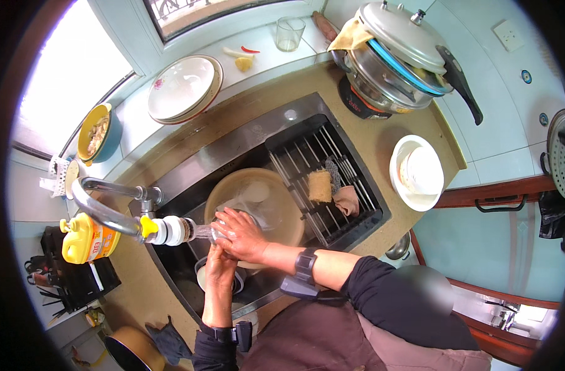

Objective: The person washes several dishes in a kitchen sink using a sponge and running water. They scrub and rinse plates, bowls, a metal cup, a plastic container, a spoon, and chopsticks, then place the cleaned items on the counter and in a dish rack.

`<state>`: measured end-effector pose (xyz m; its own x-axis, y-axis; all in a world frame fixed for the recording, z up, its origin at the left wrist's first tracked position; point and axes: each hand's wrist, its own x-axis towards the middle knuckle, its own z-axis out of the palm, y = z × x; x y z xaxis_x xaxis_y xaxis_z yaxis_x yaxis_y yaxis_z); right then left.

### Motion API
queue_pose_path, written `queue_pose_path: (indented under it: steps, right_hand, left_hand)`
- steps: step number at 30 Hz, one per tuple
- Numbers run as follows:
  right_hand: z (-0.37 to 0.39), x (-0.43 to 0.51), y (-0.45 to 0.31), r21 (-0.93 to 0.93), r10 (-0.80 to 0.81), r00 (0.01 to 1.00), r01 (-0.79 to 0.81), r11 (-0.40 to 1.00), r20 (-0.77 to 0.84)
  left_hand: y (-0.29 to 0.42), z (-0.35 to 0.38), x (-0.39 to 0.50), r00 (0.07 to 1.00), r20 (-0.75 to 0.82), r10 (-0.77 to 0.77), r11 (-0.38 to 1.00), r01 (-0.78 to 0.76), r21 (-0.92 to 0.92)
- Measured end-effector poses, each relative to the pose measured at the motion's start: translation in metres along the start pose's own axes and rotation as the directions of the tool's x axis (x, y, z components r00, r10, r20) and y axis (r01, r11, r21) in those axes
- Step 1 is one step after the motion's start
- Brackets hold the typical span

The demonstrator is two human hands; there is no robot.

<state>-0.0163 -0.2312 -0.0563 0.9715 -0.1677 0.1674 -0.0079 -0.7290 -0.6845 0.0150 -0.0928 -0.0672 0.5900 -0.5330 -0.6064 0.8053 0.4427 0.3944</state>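
Water runs from the white filter nozzle (176,230) of the curved chrome faucet (108,183) onto my hands. My right hand (241,235) lies across a mostly hidden, shiny dish-like item (251,220), its fingers spread over the top. Just below it, my left hand (220,265) supports the same item from underneath, its fingertips covered by the right hand. Both hands are over the near left rim of a large beige basin (292,204), which holds water and stands in the dark sink (183,266). A pale bowl (201,277) sits lower in the sink, partly behind my left wrist.
A rack (301,162) over the sink's right side carries a loofah sponge (319,186), a steel scourer (331,169) and a pink cloth (346,201). White bowls (396,185) and a steel pot (380,69) stand right. Plates (183,88) line the sill; a yellow detergent jug (88,239) is left.
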Motion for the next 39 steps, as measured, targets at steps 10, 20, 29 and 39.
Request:
queue_pose_path:
  steps: [10,20,29,39]
  right_hand:
    - [-0.210,-0.105,0.057,-0.242,-0.003,0.983,-0.042,0.969,-0.184]
    - [-0.375,-0.230,0.180,-0.516,0.436,0.814,-0.580,0.630,-0.383]
    - [-0.396,-0.232,0.182,-0.416,0.303,0.875,-0.453,0.789,-0.378]
    - [-0.414,-0.221,0.152,-0.574,-0.094,0.963,-0.071,0.816,-0.252]
  left_hand:
    - [0.023,0.015,0.026,0.981,-0.173,-0.088,0.832,-0.023,-0.554]
    - [0.007,0.001,0.033,0.952,-0.306,0.004,1.000,-0.007,-0.008]
    - [-0.083,-0.017,0.020,0.947,0.247,0.205,-0.530,-0.105,0.842]
    - [-0.177,0.280,-0.010,0.872,0.467,-0.149,0.302,-0.409,0.861]
